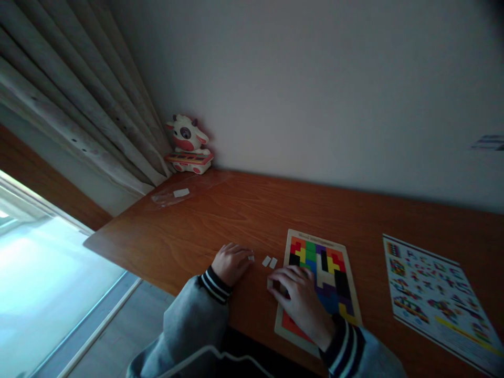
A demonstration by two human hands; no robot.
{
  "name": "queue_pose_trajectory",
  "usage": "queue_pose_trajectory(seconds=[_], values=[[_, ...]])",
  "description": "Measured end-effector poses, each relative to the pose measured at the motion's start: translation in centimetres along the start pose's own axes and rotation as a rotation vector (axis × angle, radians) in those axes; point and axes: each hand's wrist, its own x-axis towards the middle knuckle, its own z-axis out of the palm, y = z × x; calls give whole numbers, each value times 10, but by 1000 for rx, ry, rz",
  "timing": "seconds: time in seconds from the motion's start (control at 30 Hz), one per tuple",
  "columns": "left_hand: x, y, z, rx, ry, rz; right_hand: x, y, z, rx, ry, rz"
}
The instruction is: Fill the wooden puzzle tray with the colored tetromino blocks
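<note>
My left hand [231, 263] rests on the table with its fingers curled, a small white piece [251, 258] at its fingertips. Between the hands lie two more small white pieces [266, 261], side by side on the wood. My right hand [300, 302] hovers over the left side of a wooden tetromino puzzle board [352, 278] and covers part of it. Its thumb and index finger pinch a small pale piece [270, 283]. Coloured blocks [342, 283] in red, yellow, green, blue, purple and black fill much of the board, with a pale area in the upper middle.
A printed sheet with coloured figures [437, 299] lies to the right of the board. At the back left corner sits a toy cow with a keyboard [187, 144]. A clear plastic bag with a white label [181, 193] lies before it. A curtain [79, 105] hangs at left.
</note>
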Motion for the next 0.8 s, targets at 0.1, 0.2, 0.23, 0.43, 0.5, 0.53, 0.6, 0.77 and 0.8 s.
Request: queue_pose_trajectory(seconds=[0.1,0.2,0.23,0.43,0.5,0.53,0.6,0.77,0.8], values=[[4,-5,2,15,-27,3,-1,0,2,-26,8,-5],[4,-9,5,-13,-17,-1,0,1,2,-37,1,-6],[4,-10,6,-22,-9,-5,0,1,2,-34,-1,-5],[2,-11,10,-61,44,6,16,9,-4,-81,103,8],[1,-11,11,-60,49,7,24,11,-5,-109,135,27],[1,-11,11,-58,54,9,27,12,-4,-117,139,35],[0,-12,11,-54,68,11,31,13,-2,-129,126,43],[-1,-13,11,-48,64,23,30,15,4,-193,106,25],[-1,-14,11,-47,60,25,30,15,4,-201,103,17]])
